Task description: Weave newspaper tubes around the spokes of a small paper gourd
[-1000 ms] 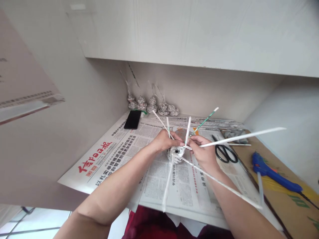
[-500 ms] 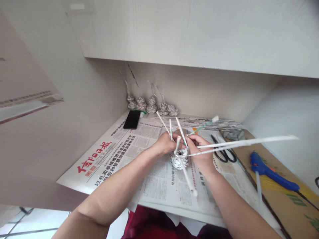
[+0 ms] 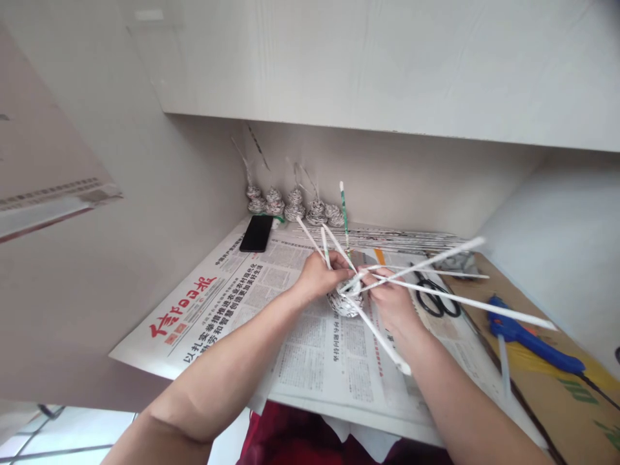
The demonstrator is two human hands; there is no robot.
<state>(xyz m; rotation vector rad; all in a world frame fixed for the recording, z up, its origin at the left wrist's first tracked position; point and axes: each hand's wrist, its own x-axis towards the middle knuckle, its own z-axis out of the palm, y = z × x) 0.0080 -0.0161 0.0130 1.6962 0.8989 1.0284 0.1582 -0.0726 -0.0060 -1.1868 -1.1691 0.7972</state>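
Observation:
A small round woven piece of rolled newspaper (image 3: 345, 303) sits on the newspaper sheet, with several paper tubes sticking out of its top. My left hand (image 3: 323, 271) is closed on its far left side, thumb at the rim. On the right, my right hand (image 3: 389, 294) pinches a white paper tube (image 3: 431, 263) close to the rim; its fingertips are partly covered by crossing tubes. One tube with green marks (image 3: 345, 216) stands up behind the piece. Another white tube (image 3: 387, 345) slants toward me.
Several woven gourd shapes (image 3: 295, 205) line the back wall. A black phone (image 3: 256, 233) lies left, and thin paper tubes (image 3: 402, 239) lie along the back. Black-handled scissors (image 3: 438, 297) and a blue glue gun (image 3: 533, 342) are on the right, the gun over cardboard (image 3: 537, 400).
The green-marked tube has swung from leaning right to upright. My right hand has shifted slightly, and the white tubes on the right now cross and fan out.

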